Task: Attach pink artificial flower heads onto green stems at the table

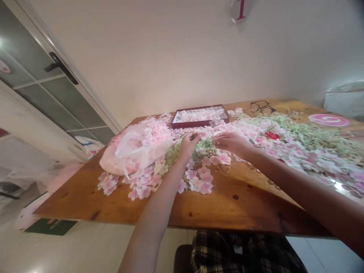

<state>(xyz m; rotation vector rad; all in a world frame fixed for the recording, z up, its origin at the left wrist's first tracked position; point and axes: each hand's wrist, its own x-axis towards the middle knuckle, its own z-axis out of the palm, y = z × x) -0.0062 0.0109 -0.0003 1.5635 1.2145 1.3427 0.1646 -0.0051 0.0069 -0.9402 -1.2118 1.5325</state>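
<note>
Both hands work above a heap of artificial pink blossoms (206, 175) and pale green stems on the wooden table. My left hand (190, 143) is closed in a pinch, with a pink artificial flower (203, 134) at its fingertips. Just to the right, my right hand (231, 142) has its fingers pressed together near the same flower; whatever lies between them is too small to make out. Green stems (207, 145) show below and between the hands. Behind them, a dark-rimmed shallow box (199, 124) holds loose pale petals.
A clear plastic bag (125, 153) of pink blossoms lies on the left. Spread across the right are more blossoms, a red flower (272, 135) and green stems (307, 132). Eyeglasses (262, 108) and a round pink sign (329, 120) lie toward the back. The wooden table (113, 208) meets the wall.
</note>
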